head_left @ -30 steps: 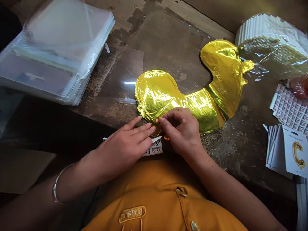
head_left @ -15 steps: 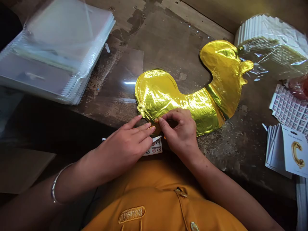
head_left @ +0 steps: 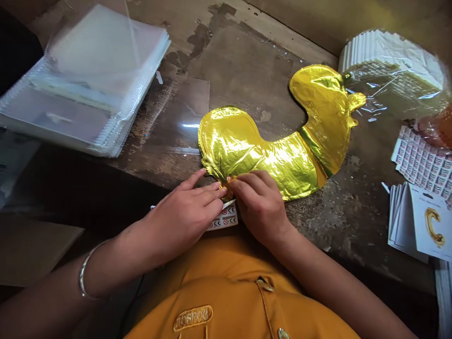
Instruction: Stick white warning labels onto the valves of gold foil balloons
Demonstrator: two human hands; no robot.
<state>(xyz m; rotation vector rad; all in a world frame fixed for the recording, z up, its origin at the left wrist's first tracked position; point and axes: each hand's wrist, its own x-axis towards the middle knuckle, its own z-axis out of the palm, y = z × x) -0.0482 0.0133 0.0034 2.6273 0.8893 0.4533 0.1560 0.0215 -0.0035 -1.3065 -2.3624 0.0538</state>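
Note:
A flat gold foil balloon, curved like a letter C, lies on the worn table. My left hand rests with outstretched fingers at the balloon's near left edge, fingertips on its small tab. My right hand is closed, its curled fingers at the same tab. Right by the right fingertips, a tiny round-marked sticker shows on the foil. Whatever lies between those fingers is hidden. A sheet of CE stickers sticks out from under my left hand at the table's front edge.
On the left is a stack of clear plastic sleeves, and one clear sleeve lies flat beside the balloon. A plastic-wrapped white stack, a larger sticker sheet and folded balloon cards are on the right.
My right thumb and index finger have shifted from a visible pinch beside the sticker to curled fingers lying over the tab. The left hand stays nearly in place. The view has shifted slightly.

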